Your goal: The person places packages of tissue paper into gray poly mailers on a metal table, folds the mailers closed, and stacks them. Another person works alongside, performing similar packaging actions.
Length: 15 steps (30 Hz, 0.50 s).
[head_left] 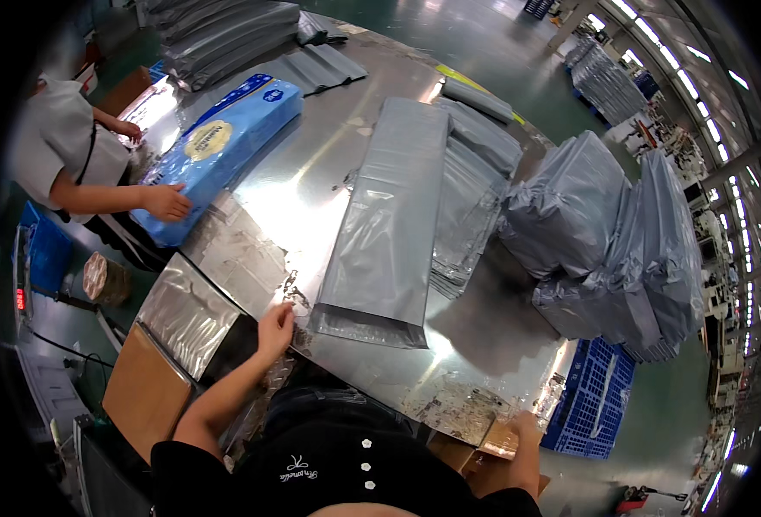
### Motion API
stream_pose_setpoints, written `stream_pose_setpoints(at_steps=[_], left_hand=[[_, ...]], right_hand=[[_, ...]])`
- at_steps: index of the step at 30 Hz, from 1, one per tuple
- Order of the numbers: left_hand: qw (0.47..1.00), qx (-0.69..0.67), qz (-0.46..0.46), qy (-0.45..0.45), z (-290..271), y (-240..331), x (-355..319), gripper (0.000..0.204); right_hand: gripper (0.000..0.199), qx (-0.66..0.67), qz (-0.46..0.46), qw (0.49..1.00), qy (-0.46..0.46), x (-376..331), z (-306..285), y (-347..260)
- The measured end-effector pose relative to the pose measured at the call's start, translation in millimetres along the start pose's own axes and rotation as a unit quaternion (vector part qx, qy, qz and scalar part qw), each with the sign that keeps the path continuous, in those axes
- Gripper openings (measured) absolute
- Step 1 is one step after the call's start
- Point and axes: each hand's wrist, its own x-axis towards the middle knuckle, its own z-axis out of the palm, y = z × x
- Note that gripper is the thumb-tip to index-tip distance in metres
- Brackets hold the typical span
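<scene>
Grey, glossy plastic makes up the long flat bag (389, 215) that lies straight in front of us on the shiny metal table (475, 345), its near end close to the edge where we stand. Our left hand (275, 332) is at that edge, just beside the bag's near left corner, its fingers loosely curled and nothing to be seen in them. Our right hand (525, 424) is well apart, down by the table's right corner and next to an open brown cardboard box (498, 439); its fingers are blurred, so we cannot tell how far they are closed or whether they have hold of anything.

We judge this to be a point between handlings, the bag laid out and neither hand gripping it. Working on it would call for bringing the left fingers across to its near edge and the right hand back over the table.

As for its looks, the bag is a long rectangle, smooth and reflective, with soft creases and bright glints toward the near end, where a darker strip crosses its full width. We cannot tell what is inside. Just to its right lie loose, flat grey plastic bags (466, 202), partly overlapped by it.
</scene>
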Motion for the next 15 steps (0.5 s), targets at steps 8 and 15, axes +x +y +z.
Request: stream_pose_setpoints(at_steps=[8, 15], left_hand=[[0.645, 0.33, 0.633, -0.273, -2, 127, 71, 0.039], [0.569, 0.447, 0.582, -0.371, -6, 83, 107, 0.022]], right_hand=[[0.058, 0.279, -0.271, 0.866, 0.315, 42, -230, -169], [0.032, 0.034, -0.322, 0.882, 0.343, 113, -287, -237]])
